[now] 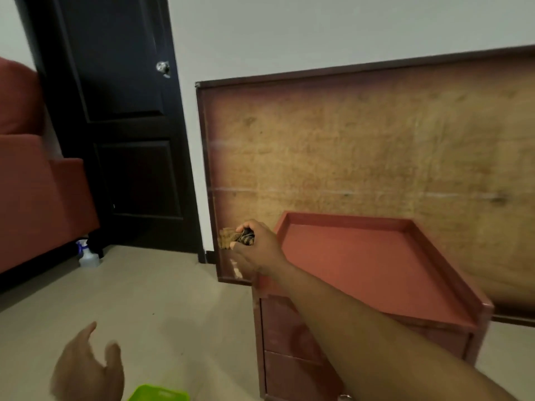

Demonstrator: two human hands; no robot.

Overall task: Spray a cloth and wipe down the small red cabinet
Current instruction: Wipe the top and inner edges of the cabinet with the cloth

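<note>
The small red cabinet (373,273) stands on the floor at the lower right, its rimmed top bare and its drawers facing the lower left. My right hand (257,253) reaches across its left corner, shut on a bunched brown patterned cloth (236,238) held just left of the cabinet's top. My left hand (86,369) hovers low at the bottom left, fingers apart, holding nothing. A clear spray bottle (86,254) with a blue-and-white nozzle stands on the floor far to the left, beside the sofa.
A large wooden board (376,157) leans on the wall behind the cabinet. A dark door (121,125) is at the back left. A red sofa (34,198) fills the left edge. A green object (157,393) shows at the bottom edge. Beige floor (162,302) lies between.
</note>
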